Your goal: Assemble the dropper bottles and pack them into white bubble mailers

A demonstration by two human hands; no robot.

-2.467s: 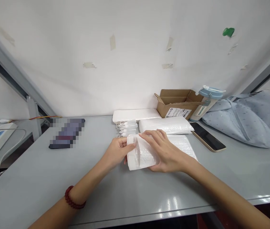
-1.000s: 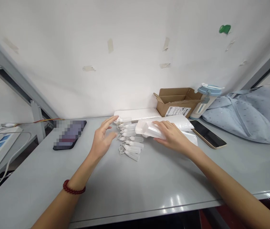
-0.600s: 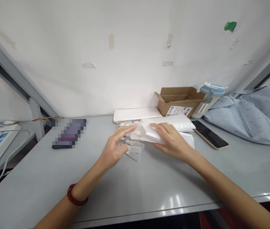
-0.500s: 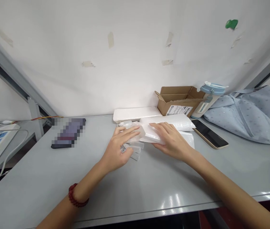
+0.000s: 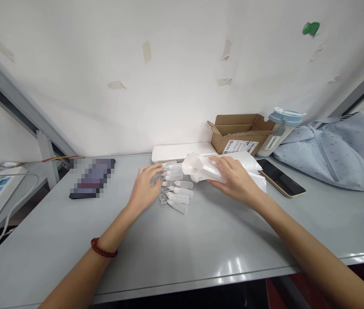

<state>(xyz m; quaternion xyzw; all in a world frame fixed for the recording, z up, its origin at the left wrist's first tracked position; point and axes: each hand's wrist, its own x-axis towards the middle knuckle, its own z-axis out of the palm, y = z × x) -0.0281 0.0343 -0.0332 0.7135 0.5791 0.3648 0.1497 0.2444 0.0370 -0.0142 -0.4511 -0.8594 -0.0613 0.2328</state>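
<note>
Fingertips of my left hand [image 5: 146,184] reach the cap ends of several small translucent tubes [image 5: 178,198], which lie side by side on the grey table with white loops at their caps. That hand's thumb stands apart from its fingers. A white carton [image 5: 209,168] with open end flaps is in the grip of my right hand [image 5: 233,178], its open end facing the tubes. Its inside cannot be made out. Behind and under the right hand lie white glossy sleeves [image 5: 247,160], partly hidden.
A long white box [image 5: 183,152] lies along the wall, beside an open cardboard box [image 5: 235,137]. A cup with a blue lid [image 5: 280,133], a light blue bag [image 5: 326,156] and a phone [image 5: 281,178] are on the right. A blurred dark object [image 5: 92,178] lies left.
My left hand has drawn back leftward from the carton's end to the tube caps, uncovering the tubes. My right hand has kept hold of the carton, whose open flaps now show.
</note>
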